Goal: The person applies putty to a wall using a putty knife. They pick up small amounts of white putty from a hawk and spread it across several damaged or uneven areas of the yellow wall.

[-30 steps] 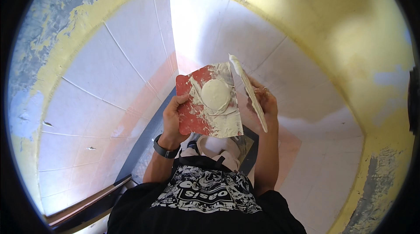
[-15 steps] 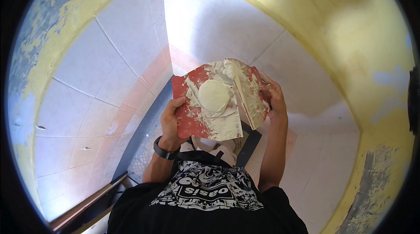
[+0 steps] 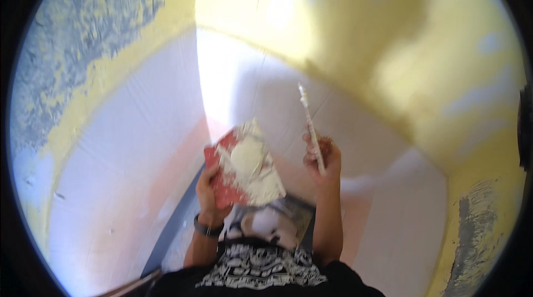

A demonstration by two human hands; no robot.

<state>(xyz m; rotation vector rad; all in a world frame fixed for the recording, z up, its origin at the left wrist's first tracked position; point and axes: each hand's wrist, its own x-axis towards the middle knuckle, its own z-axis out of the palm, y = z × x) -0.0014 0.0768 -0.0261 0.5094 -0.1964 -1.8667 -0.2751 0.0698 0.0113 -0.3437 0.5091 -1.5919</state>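
Note:
My left hand (image 3: pixel 207 192) is closed on the left edge of a flat red putty board (image 3: pixel 224 190). Cream putty (image 3: pixel 247 157) sits on its face in a thick round dollop, with thinner smears reaching the right edge. To the right, my right hand (image 3: pixel 327 155) grips a thin putty spreader (image 3: pixel 312 130), now seen almost edge-on and tilted upward. A blob of putty clings to its upper tip. The spreader and the board are apart, both held in front of my chest. Some right-hand fingers are hidden behind the spreader.
Pale tiles (image 3: pixel 139 147) cover the lower walls, meeting in a corner ahead. Above them runs a yellow painted wall (image 3: pixel 355 25), with a rough grey patch (image 3: pixel 94 25) at left and another grey patch (image 3: pixel 471 241) at right. A blurred pale round thing (image 3: pixel 265 223) lies below the board.
My right hand has drawn the spreader off the board and turned it edge-on. The board has moved lower and left. My view has tilted up, showing more yellow wall.

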